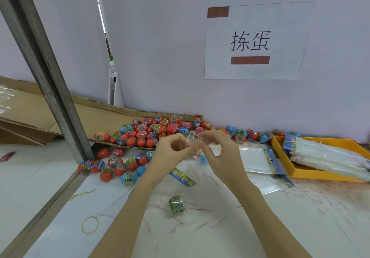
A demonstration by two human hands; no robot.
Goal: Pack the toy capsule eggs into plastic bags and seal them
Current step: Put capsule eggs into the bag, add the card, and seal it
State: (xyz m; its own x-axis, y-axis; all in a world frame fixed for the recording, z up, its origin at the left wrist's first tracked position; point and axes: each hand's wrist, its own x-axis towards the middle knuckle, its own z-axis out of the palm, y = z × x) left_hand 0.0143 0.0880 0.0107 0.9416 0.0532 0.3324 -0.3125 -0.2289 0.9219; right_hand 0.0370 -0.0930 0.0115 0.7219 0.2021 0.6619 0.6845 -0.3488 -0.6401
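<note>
My left hand (170,149) and my right hand (219,151) are raised together above the white table, both pinching the top of a clear plastic bag (195,143). The bag hangs between them; a blue capsule egg (203,160) shows through it, and its colourful header card (182,177) lies below my left wrist. A pile of red, blue and pink capsule eggs (152,130) lies on cardboard behind my hands. More eggs (118,166) are scattered at the left. One green-labelled egg (176,204) lies alone near me.
An orange tray (284,157) at the right holds stacked empty bags. Flat bags with header cards (260,162) lie beside it. A slanted metal post (50,73) stands at the left. A yellow rubber band (90,225) and thin red strips lie on the table. A paper sign (254,41) hangs on the wall.
</note>
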